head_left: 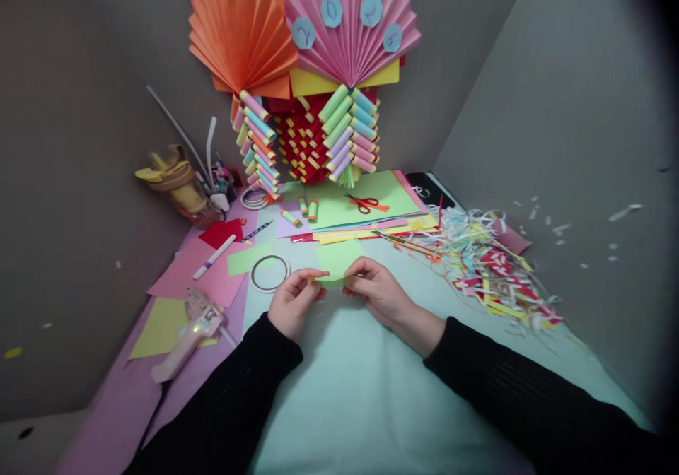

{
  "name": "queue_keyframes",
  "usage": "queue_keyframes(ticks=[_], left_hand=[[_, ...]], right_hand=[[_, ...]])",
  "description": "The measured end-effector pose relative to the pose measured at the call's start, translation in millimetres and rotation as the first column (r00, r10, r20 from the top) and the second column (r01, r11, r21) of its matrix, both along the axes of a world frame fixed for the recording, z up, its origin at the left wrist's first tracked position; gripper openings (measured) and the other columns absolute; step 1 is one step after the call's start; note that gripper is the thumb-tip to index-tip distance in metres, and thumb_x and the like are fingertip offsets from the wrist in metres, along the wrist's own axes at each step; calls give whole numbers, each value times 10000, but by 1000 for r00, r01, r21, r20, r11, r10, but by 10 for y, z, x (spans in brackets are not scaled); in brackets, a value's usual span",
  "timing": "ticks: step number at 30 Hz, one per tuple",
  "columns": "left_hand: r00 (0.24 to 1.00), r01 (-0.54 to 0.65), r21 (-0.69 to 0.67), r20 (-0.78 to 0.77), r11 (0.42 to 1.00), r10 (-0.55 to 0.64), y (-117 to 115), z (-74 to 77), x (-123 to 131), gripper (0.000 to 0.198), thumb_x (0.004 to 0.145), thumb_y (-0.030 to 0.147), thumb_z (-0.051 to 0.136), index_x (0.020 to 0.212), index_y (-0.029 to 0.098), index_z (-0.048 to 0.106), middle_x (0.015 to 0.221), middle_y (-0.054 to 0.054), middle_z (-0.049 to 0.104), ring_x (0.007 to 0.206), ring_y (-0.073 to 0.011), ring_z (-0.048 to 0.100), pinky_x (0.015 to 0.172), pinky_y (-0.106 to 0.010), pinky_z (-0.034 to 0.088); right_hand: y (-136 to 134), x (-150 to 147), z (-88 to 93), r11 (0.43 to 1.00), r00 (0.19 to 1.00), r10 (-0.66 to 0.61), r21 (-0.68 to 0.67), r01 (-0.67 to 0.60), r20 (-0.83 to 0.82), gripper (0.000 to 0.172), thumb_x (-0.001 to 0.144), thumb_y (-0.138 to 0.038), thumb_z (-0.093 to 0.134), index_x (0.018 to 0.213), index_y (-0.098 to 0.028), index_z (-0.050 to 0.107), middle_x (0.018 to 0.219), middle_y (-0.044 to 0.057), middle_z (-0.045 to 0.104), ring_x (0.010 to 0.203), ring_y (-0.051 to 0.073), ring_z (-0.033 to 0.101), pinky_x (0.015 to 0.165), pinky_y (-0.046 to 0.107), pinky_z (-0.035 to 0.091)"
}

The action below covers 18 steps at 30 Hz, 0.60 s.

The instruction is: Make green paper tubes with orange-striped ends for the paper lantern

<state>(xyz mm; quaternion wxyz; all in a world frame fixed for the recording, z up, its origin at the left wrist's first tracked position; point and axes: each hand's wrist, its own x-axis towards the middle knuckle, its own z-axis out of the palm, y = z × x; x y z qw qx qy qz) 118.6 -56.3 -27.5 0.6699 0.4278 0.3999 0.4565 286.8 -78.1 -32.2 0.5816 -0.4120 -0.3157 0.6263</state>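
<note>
Between my two hands a small piece of green paper (335,280) is held just above the table, with a bit of orange at its left end. My left hand (295,302) pinches that left end between thumb and fingers. At the other end, the thumb and forefinger of my right hand (378,292) close on the green edge. Just behind lies a light green sheet (339,251), partly hidden by the fingers. A roll of double-sided tape (253,277) rests flat beside my left hand. Finished green paper rolls with orange ends (312,211) stand and lie farther back.
A pink glue gun (192,339) lies at left on yellow paper (153,326), near a white marker (213,257). Red scissors (363,203) rest on stacked coloured paper (339,213). Paper scraps (493,263) heap at right. Folded paper fans (350,30) hang on the wall.
</note>
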Motion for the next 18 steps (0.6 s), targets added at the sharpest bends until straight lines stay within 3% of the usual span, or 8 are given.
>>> queue_keyframes(ticks=[8, 18], left_hand=[[999, -34, -5, 36, 999, 34, -14, 21, 12, 299, 680, 360, 752, 836, 166, 587, 917, -68, 723, 625, -109, 623, 659, -259, 488], [993, -111, -47, 44, 993, 113, -16, 65, 49, 273, 646, 324, 757, 769, 163, 575, 860, -48, 721, 597, -101, 600, 631, -251, 474]], right_hand=[[-10, -5, 57, 997, 990, 0, -81, -11, -140, 192, 547, -181, 776, 650, -186, 613, 536, -54, 589, 497, 95, 560, 490, 199, 398], [-13, 2, 36, 993, 981, 34, -104, -55, -191, 196, 530, -191, 810, 667, -185, 670, 603, -30, 619, 561, 110, 591, 587, 243, 473]])
